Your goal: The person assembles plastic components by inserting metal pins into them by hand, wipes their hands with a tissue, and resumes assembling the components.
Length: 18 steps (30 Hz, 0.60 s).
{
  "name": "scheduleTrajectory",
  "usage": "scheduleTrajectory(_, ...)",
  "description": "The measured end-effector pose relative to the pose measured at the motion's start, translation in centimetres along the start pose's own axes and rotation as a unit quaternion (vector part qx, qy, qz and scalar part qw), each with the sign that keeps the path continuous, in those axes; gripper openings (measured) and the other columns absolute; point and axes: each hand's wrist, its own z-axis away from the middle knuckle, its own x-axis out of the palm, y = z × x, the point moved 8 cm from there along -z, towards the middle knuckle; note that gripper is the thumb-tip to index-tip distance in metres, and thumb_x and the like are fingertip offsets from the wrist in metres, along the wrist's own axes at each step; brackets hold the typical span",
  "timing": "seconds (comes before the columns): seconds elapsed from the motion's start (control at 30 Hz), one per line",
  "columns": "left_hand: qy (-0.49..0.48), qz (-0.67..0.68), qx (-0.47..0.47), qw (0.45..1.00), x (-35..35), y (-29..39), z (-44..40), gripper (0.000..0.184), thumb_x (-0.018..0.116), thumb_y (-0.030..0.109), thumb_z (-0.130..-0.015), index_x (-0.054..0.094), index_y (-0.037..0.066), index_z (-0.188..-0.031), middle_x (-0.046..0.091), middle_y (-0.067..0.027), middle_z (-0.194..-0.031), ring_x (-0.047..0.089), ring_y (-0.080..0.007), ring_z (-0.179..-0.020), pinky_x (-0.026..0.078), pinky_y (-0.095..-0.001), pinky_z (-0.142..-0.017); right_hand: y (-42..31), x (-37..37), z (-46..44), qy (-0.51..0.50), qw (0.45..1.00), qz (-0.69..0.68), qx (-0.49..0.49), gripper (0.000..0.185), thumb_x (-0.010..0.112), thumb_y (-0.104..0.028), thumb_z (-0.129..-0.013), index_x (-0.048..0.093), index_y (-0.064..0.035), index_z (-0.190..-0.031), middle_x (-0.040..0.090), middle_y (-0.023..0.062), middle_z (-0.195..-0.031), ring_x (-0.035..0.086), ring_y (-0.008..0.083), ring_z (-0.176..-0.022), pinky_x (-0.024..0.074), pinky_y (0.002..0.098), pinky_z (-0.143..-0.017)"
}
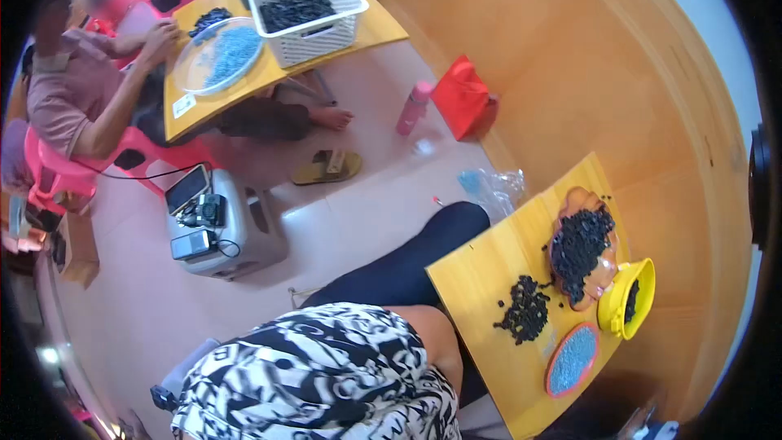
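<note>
Neither of my hands shows in the head view. A black-and-white patterned shirt [318,375] fills the lower middle, with a bare part of an arm [432,338] at its right edge; the hand is hidden. Beside it stands a yellow wooden table [472,277]. On this table lie a loose pile of small black pieces [525,310] and a brown tray [607,269] heaped with more black pieces. A pink-rimmed dish [573,358] holds small light-blue pieces. A yellow tub [643,297] with black pieces inside is tilted at the table's edge.
At another table [342,53], a seated person [90,98] works near a white basket [318,41] of black pieces and a round tray [191,65] of blue pieces. A grey case [244,236] carries electronic devices. A pink bottle [414,108], red bag [464,102] and slipper [326,168] are on the floor.
</note>
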Motion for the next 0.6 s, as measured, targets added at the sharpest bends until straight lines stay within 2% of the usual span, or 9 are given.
scheduleTrajectory(0.1,-0.035,-0.020,0.011,0.999,1.3,1.1,-0.7,0.034,0.061,0.028,-0.068,0.065,0.004,-0.091,0.063,-0.0156,-0.093,0.059,-0.0289,-0.086,0.046,-0.0403,-0.070,1.5,-1.3,1.9,0.017,0.999,-0.005,0.030,0.034,0.058,-0.014,-0.078,0.054,0.0051,-0.105,0.061,0.0166,-0.098,0.056,0.0206,-0.089,0.0426,0.0335,-0.081)
scheduleTrajectory(0.27,-0.142,-0.086,0.044,0.985,5.3,3.3,-0.8,0.036,0.061,0.029,-0.066,0.065,0.004,-0.092,0.063,-0.0167,-0.094,0.059,-0.0303,-0.088,0.046,-0.0412,-0.070,4.7,-2.7,7.5,0.036,0.990,-0.017,0.137,0.035,0.058,-0.015,-0.078,0.055,0.0051,-0.106,0.061,0.0170,-0.098,0.056,0.0205,-0.090,0.0423,0.0335,-0.082)
scheduleTrajectory(0.47,-0.173,-0.133,0.067,0.974,5.5,4.1,0.7,0.037,0.061,0.027,-0.066,0.065,0.003,-0.093,0.063,-0.0183,-0.096,0.059,-0.0328,-0.089,0.047,-0.0423,-0.072,6.7,-1.8,13.7,-0.079,0.964,0.002,0.254,0.036,0.058,-0.017,-0.078,0.055,0.0050,-0.107,0.062,0.0173,-0.099,0.056,0.0204,-0.092,0.0420,0.0335,-0.083)
scheduleTrajectory(0.5,-0.192,-0.142,0.069,0.968,5.0,4.6,1.3,0.038,0.061,0.027,-0.067,0.065,0.002,-0.095,0.063,-0.0189,-0.097,0.059,-0.0337,-0.089,0.048,-0.0414,-0.074,12.3,-0.1,13.6,-0.107,0.969,-0.002,0.223,0.030,0.055,-0.014,-0.080,0.056,0.0057,-0.102,0.062,0.0180,-0.096,0.056,0.0213,-0.086,0.0430,0.0350,-0.079)
scheduleTrajectory(0.57,-0.161,-0.105,0.000,0.981,3.5,4.1,2.3,0.035,0.061,0.025,-0.066,0.066,0.000,-0.089,0.062,-0.0215,-0.094,0.060,-0.0330,-0.090,0.048,-0.0405,-0.074,11.6,-0.2,13.3,-0.104,0.981,-0.031,0.163,0.022,0.055,-0.012,-0.079,0.055,0.0062,-0.092,0.062,0.0163,-0.085,0.054,0.0187,-0.077,0.0437,0.0357,-0.072)
scheduleTrajectory(0.6,-0.113,-0.072,-0.006,0.991,2.3,4.0,2.7,0.033,0.062,0.025,-0.066,0.066,0.000,-0.087,0.063,-0.0217,-0.091,0.061,-0.0327,-0.087,0.048,-0.0409,-0.072,11.8,-0.3,13.0,-0.106,0.987,0.027,0.119,0.020,0.055,-0.011,-0.079,0.054,0.0052,-0.091,0.061,0.0148,-0.080,0.052,0.0152,-0.075,0.0435,0.0346,-0.070)
